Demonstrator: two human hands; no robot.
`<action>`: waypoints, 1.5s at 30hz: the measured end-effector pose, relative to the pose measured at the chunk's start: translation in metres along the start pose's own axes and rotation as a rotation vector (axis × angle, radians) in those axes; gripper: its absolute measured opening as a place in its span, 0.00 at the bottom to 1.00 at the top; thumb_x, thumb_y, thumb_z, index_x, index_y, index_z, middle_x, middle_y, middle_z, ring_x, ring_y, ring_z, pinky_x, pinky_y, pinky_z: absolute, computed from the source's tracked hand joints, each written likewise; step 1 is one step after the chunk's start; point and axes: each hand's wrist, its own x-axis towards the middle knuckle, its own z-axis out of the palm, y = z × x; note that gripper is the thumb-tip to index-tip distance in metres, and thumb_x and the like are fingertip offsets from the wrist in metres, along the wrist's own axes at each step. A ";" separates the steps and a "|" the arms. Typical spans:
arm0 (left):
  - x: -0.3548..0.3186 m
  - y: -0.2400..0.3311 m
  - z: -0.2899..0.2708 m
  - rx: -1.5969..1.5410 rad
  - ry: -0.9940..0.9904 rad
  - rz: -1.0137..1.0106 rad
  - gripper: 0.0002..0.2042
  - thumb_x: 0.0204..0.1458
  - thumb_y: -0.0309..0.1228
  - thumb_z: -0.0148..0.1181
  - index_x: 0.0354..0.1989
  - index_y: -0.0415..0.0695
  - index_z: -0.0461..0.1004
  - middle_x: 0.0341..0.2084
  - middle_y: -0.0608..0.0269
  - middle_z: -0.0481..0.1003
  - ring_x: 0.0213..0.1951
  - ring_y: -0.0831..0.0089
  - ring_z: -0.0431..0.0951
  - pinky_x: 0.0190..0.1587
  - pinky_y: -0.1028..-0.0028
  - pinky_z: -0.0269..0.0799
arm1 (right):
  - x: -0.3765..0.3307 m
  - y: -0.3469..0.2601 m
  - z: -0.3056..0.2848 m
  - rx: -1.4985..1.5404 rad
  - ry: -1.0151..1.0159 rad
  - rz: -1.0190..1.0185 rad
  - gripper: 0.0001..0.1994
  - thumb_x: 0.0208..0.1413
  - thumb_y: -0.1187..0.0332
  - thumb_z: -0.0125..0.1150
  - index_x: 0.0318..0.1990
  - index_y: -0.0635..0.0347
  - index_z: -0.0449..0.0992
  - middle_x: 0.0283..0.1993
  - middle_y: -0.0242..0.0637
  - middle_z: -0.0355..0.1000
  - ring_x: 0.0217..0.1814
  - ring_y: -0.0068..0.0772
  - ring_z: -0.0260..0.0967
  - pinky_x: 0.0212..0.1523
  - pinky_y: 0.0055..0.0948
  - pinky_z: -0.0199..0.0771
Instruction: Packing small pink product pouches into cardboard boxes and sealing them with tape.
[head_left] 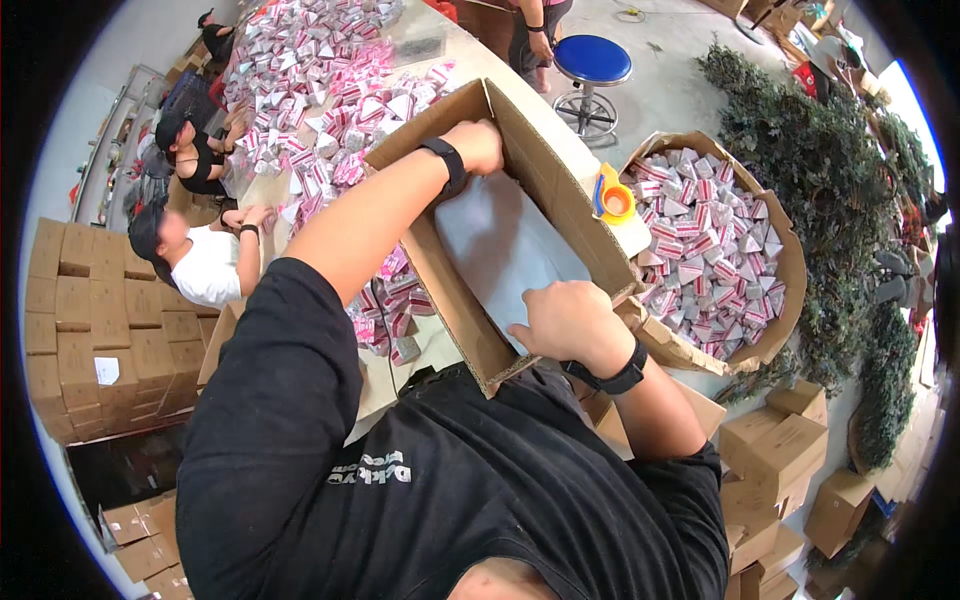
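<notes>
An open cardboard box (560, 200) is tilted in front of me, against the edge of the packing table. Inside it lies a smooth pale blue-grey sheet (505, 240), like a liner. My left hand (475, 148) reaches over to the far end of the box; it is closed, and its fingertips are hidden against the inner wall. At the near right end, my right hand (572, 320) has its fingers curled over the sheet's edge, thumb pointing down along it. Dark bands circle both wrists.
Small triangular red-and-white packs (290, 90) heap along the table. A round carton (790, 290) at right holds more. A yellow-orange tape roll (613, 200) sits near the box. Beyond are a blue stool (592, 60), greenery (800, 150), stacked cartons (100, 320) and several people.
</notes>
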 end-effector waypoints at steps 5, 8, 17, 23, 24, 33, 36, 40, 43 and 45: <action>0.011 0.039 -0.004 -0.196 -0.588 -0.174 0.18 0.55 0.31 0.56 0.52 0.37 0.77 0.44 0.48 0.82 0.46 0.54 0.84 0.46 0.63 0.81 | 0.003 0.005 0.006 -0.017 0.066 -0.013 0.22 0.55 0.47 0.63 0.37 0.61 0.82 0.29 0.47 0.80 0.33 0.50 0.80 0.37 0.45 0.81; 0.004 0.049 0.006 -0.488 -0.614 -0.124 0.29 0.54 0.31 0.60 0.66 0.38 0.66 0.54 0.47 0.78 0.53 0.55 0.80 0.50 0.66 0.80 | 0.002 0.007 0.008 -0.012 0.091 0.008 0.22 0.54 0.48 0.63 0.37 0.61 0.82 0.29 0.47 0.79 0.33 0.49 0.80 0.37 0.44 0.81; 0.001 0.054 0.076 0.001 -0.363 0.148 0.54 0.42 0.63 0.68 0.68 0.29 0.60 0.68 0.38 0.62 0.67 0.46 0.65 0.64 0.55 0.66 | -0.008 0.006 0.005 0.036 0.157 0.021 0.21 0.53 0.49 0.63 0.36 0.62 0.81 0.27 0.47 0.79 0.32 0.49 0.80 0.35 0.44 0.81; -0.013 0.077 0.095 0.085 -0.479 0.051 0.63 0.44 0.71 0.61 0.74 0.29 0.44 0.74 0.40 0.48 0.75 0.42 0.44 0.67 0.43 0.58 | -0.003 0.004 0.008 0.025 0.206 0.000 0.21 0.53 0.49 0.64 0.36 0.62 0.80 0.26 0.46 0.79 0.31 0.48 0.80 0.34 0.44 0.80; -0.016 0.078 0.102 0.167 -0.445 0.094 0.62 0.46 0.71 0.59 0.74 0.29 0.41 0.75 0.41 0.43 0.75 0.38 0.40 0.67 0.39 0.55 | -0.002 0.004 0.010 0.019 0.221 -0.003 0.22 0.53 0.49 0.64 0.37 0.63 0.80 0.26 0.46 0.79 0.31 0.48 0.80 0.33 0.43 0.80; -0.016 0.044 0.172 0.360 -0.426 0.199 0.62 0.50 0.67 0.60 0.76 0.35 0.30 0.75 0.36 0.37 0.73 0.27 0.43 0.65 0.32 0.53 | -0.002 -0.001 0.003 0.010 0.201 0.010 0.23 0.53 0.48 0.63 0.39 0.62 0.79 0.25 0.46 0.78 0.31 0.48 0.80 0.33 0.43 0.80; -0.040 0.077 0.122 0.260 -0.226 -0.144 0.57 0.50 0.64 0.61 0.78 0.42 0.37 0.75 0.34 0.40 0.71 0.28 0.50 0.60 0.31 0.61 | -0.003 0.004 0.007 0.017 0.205 0.036 0.22 0.54 0.48 0.63 0.41 0.61 0.79 0.25 0.46 0.78 0.31 0.49 0.80 0.33 0.44 0.79; -0.032 0.081 0.133 0.105 -0.311 -0.182 0.65 0.42 0.63 0.70 0.77 0.42 0.31 0.74 0.31 0.41 0.70 0.29 0.52 0.61 0.32 0.61 | -0.001 0.002 0.009 -0.024 0.259 0.022 0.21 0.54 0.49 0.64 0.42 0.59 0.79 0.26 0.46 0.78 0.32 0.49 0.80 0.34 0.45 0.79; -0.033 0.071 0.121 -0.041 -0.403 -0.110 0.68 0.39 0.63 0.73 0.77 0.41 0.29 0.73 0.29 0.40 0.70 0.27 0.53 0.65 0.38 0.60 | 0.001 0.004 0.011 -0.017 0.243 0.017 0.21 0.55 0.48 0.64 0.42 0.58 0.79 0.27 0.45 0.79 0.33 0.49 0.80 0.35 0.45 0.79; -0.028 0.063 0.114 0.028 -0.411 -0.046 0.70 0.38 0.62 0.75 0.76 0.39 0.28 0.73 0.26 0.40 0.69 0.26 0.54 0.68 0.46 0.61 | 0.001 0.003 0.009 -0.045 0.183 0.061 0.21 0.55 0.49 0.63 0.43 0.58 0.80 0.29 0.42 0.80 0.34 0.47 0.80 0.37 0.44 0.80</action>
